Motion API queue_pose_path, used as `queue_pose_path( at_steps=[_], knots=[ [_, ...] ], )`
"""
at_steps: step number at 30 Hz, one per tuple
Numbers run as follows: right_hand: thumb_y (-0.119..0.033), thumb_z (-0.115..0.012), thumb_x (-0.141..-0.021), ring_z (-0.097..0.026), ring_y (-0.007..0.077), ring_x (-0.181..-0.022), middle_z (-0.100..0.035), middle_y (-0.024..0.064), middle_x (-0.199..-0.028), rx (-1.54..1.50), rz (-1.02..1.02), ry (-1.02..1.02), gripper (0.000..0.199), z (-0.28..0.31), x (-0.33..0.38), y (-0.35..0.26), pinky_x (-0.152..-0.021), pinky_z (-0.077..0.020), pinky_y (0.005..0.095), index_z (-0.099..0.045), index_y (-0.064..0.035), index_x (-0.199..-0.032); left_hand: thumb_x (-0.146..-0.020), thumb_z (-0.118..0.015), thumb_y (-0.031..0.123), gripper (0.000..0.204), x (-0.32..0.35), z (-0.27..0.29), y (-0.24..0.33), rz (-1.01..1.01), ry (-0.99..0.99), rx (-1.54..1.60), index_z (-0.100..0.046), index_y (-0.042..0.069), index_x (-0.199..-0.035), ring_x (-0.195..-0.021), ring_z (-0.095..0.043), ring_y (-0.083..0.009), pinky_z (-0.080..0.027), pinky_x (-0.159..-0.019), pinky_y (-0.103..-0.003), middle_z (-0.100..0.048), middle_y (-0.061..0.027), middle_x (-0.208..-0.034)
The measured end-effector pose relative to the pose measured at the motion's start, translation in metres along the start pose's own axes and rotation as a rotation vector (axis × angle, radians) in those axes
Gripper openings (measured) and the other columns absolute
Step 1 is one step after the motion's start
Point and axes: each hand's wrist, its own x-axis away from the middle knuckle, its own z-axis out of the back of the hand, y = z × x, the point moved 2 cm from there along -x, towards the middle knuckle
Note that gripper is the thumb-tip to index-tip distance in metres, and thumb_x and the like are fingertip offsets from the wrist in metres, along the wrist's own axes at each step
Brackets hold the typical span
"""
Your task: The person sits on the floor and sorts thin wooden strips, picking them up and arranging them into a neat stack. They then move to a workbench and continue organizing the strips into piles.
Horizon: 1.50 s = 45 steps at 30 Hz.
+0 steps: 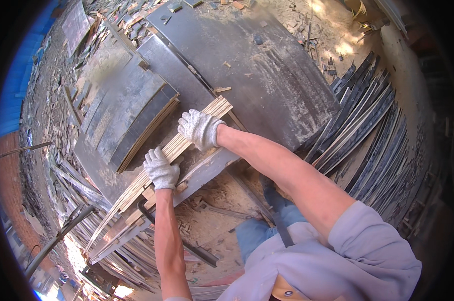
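A bundle of long, thin wooden strips [176, 148] lies slanted along the near edge of a dark metal worktable [267, 75]. My left hand [161, 169], in a pale knitted glove, is closed over the lower left part of the bundle. Farther up, my right hand [201, 130], gloved alike, is wrapped round the strips near their upper right end. The strips' edges look even at that end and fan out slightly at lower left. My palms and thumbs are partly hidden.
Left of the bundle, a stack of dark-faced boards [136, 118] rests on the table. A narrow slot [189, 66] runs between the metal plates. Long dark strips [362, 125] are heaped at right. Offcuts [131, 27] litter the ground at upper left. A metal bar [199, 254] sits below the table's edge.
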Motion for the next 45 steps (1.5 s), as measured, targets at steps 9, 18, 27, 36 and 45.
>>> queue_pose_path(
  at_steps=[9,18,27,36,45],
  knots=[
    [-0.039,-0.080,-0.074,-0.061,0.0292,-0.111,-0.068,0.0130,-0.114,0.001,-0.004,-0.053,0.053,0.004,-0.003,0.001,-0.095,-0.0474,0.0443,-0.071,-0.0063,-0.114,-0.067,-0.091,0.051,0.082,-0.002,0.000,0.000,0.002,0.001,-0.009,-0.056,0.001,-0.121,-0.107,-0.055,-0.0396,-0.044,-0.091,-0.053,-0.057,-0.0180,-0.113],
    [-0.041,-0.080,-0.074,-0.062,0.0278,-0.108,-0.069,0.0112,-0.112,0.054,-0.010,-0.022,0.053,0.002,-0.003,0.000,-0.090,-0.0473,0.0424,-0.071,-0.0075,-0.113,-0.067,-0.090,0.053,0.084,-0.002,0.000,-0.001,0.003,0.000,-0.028,-0.056,0.000,-0.122,-0.109,-0.055,-0.0396,-0.043,-0.093,-0.053,-0.057,-0.0174,-0.114],
    [-0.046,-0.079,-0.076,-0.061,0.0276,-0.109,-0.068,0.0117,-0.113,0.107,-0.023,0.002,0.057,0.002,-0.006,-0.004,-0.091,-0.0474,0.0424,-0.070,-0.0057,-0.116,-0.067,-0.090,0.052,0.080,-0.003,-0.004,-0.005,0.005,0.003,-0.044,-0.057,0.001,-0.119,-0.110,-0.055,-0.0393,-0.043,-0.094,-0.053,-0.058,-0.0172,-0.113],
    [-0.048,-0.079,-0.079,-0.058,0.0286,-0.120,-0.065,0.0120,-0.125,0.101,-0.077,-0.081,0.064,0.003,-0.007,-0.004,-0.100,-0.0455,0.0454,-0.067,-0.0062,-0.126,-0.067,-0.090,0.053,0.075,-0.005,0.000,-0.002,0.007,0.043,-0.042,-0.056,0.003,-0.112,-0.105,-0.056,-0.0376,-0.044,-0.090,-0.051,-0.057,-0.0165,-0.109],
    [-0.037,-0.076,-0.079,-0.059,0.0301,-0.110,-0.064,0.0137,-0.112,0.007,-0.055,-0.158,0.049,-0.011,-0.020,0.010,-0.089,-0.0463,0.0443,-0.066,-0.0057,-0.116,-0.062,-0.091,0.031,0.065,-0.013,0.000,-0.004,0.042,-0.131,0.059,-0.056,0.005,-0.110,-0.105,-0.057,-0.0362,-0.046,-0.089,-0.052,-0.057,-0.0161,-0.109]
  ],
)
